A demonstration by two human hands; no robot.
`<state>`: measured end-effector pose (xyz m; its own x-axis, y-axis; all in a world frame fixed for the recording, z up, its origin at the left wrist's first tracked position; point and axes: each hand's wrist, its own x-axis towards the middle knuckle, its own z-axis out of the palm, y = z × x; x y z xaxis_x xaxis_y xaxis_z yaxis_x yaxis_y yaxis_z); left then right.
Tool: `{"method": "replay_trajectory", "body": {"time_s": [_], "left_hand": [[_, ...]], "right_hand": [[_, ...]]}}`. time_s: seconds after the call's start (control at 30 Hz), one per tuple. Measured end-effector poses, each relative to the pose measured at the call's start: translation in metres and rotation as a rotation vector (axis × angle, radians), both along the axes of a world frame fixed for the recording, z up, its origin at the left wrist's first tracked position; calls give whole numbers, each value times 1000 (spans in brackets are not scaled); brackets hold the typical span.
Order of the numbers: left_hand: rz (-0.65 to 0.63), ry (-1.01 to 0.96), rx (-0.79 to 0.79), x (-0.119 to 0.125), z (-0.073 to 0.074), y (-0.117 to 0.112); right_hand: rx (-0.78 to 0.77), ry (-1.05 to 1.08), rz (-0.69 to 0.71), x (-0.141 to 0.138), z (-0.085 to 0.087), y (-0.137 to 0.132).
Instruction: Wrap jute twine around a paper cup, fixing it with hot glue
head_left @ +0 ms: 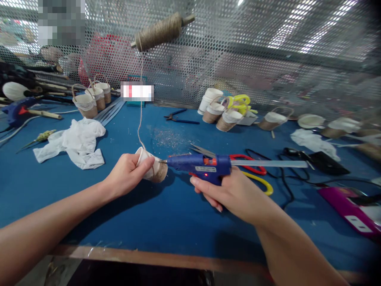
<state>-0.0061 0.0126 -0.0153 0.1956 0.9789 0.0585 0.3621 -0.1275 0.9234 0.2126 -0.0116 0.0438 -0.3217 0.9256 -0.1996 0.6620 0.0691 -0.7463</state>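
Note:
My left hand (126, 172) is closed around a small white cup (151, 171), which lies tilted on its side above the table. Brown twine is wound around the cup's base end. A strand of twine (141, 103) runs from the cup up to a spool (160, 31) hanging on the mesh. In my right hand (229, 190) is a blue glue gun (196, 165), its red light lit and a long clear glue stick (270, 163) sticking out of the back. The gun's nozzle points left and meets the cup's side near my left thumb.
Scissors (250, 161) with red and yellow handles lie behind the glue gun. Pliers (181, 119) rest farther back. Several twine-wrapped cups (229, 120) stand along the mesh. White lace (80, 139) lies at left, a second glue gun (18, 113) beyond it. A purple power strip (345, 206) sits right.

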Motion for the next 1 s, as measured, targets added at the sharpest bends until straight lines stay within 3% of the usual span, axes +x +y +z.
{"method": "replay_trajectory", "body": {"time_s": [1.0], "left_hand": [[-5, -42, -17, 0, -3, 1]], "right_hand": [[-21, -53, -30, -2, 3, -3]]}}
